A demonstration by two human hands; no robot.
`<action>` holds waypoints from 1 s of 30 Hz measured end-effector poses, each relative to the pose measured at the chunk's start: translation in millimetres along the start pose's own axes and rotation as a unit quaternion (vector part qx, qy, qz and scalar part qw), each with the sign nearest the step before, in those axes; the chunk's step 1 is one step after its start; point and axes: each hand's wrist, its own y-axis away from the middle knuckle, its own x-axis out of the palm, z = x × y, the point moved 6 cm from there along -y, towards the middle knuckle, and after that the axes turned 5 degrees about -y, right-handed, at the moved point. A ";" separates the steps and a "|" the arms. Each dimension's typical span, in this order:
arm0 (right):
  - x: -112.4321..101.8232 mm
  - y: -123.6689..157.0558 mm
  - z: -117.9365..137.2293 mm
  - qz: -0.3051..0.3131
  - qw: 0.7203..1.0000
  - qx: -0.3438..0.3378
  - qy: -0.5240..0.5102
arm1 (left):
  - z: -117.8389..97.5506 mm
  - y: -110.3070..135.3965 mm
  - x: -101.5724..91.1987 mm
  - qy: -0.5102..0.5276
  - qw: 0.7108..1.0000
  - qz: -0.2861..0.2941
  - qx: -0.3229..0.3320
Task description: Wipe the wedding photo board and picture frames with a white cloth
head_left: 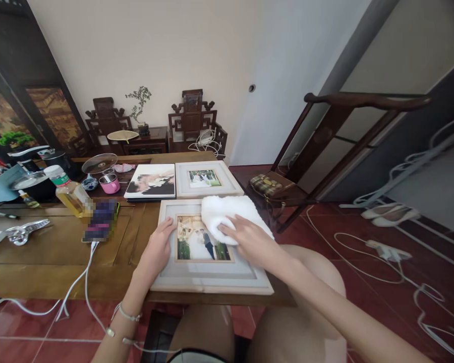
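A light wooden picture frame [215,290] with a wedding photo lies flat at the table's front edge. My left hand [162,247] grips its left side, with the fingertips resting on the frame's upper left part. In my right hand [245,239] is a fluffy white cloth [234,207], bunched under the fingers and pressed on the upper right of the frame. The cloth covers that corner and touches the edge of the photo. Just behind lies a second picture frame [181,176] with another wedding photo. A photo album [151,174] sits to its left.
On the left of the wooden table [126,272] are a phone [101,222] with a white cable, a bottle of yellow liquid [73,194], a pink cup [109,184] and a silver object [26,231]. A wooden chair [325,126] holding a checked bag [267,185] stands at the right.
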 end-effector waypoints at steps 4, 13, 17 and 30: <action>-15.7 45.1 34.4 0.029 0.999 -0.005 -0.024 | 4.2 0.9 5.5 -0.009 1.000 0.004 0.003; -8.8 50.2 35.4 0.048 0.998 0.030 -0.041 | 7.1 1.1 8.6 -0.024 0.999 0.022 0.007; -4.4 5.8 -6.2 -0.031 0.997 0.069 -0.003 | 7.4 1.7 7.7 -0.013 1.000 0.014 0.019; -6.2 21.2 24.3 0.020 1.000 0.012 0.014 | 5.7 -1.0 4.1 -0.006 1.000 -0.004 0.017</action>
